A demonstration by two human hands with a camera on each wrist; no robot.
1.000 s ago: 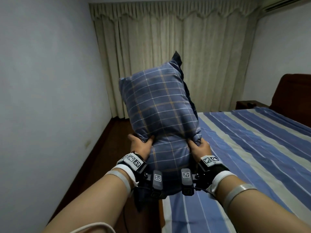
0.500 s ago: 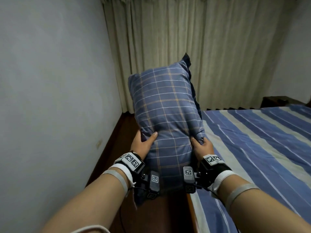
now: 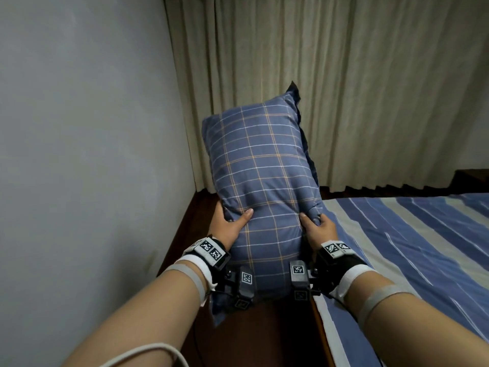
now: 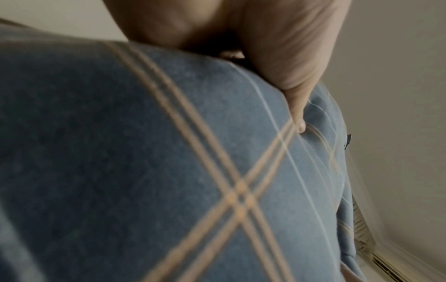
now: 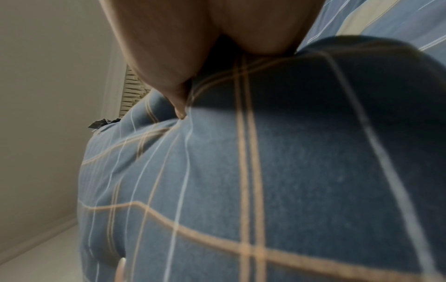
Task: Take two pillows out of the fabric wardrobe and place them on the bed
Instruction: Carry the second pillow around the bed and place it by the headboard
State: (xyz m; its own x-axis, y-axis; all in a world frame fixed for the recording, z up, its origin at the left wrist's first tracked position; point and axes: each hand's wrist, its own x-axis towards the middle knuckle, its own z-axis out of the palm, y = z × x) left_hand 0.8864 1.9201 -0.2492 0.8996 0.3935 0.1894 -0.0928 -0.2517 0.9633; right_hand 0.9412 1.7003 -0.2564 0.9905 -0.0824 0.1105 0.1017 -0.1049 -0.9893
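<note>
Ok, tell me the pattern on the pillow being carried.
The pillow is blue plaid, crossed by thin white and orange lines; the head view shows it best.

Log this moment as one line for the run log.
stage: carrying pillow | plaid pillow: upright, over floor beside bed | left hand: grips pillow | right hand: grips pillow | striped bed: no pillow seen

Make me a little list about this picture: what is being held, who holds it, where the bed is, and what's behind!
held thing: blue plaid pillow, upright, in the air
left hand: grips the pillow's left side
right hand: grips the pillow's right side
bed: to the right, with a blue striped sheet
pillow on bed: not yet
behind: beige curtain
left of pillow: plain wall
below: dark wood floor
</note>
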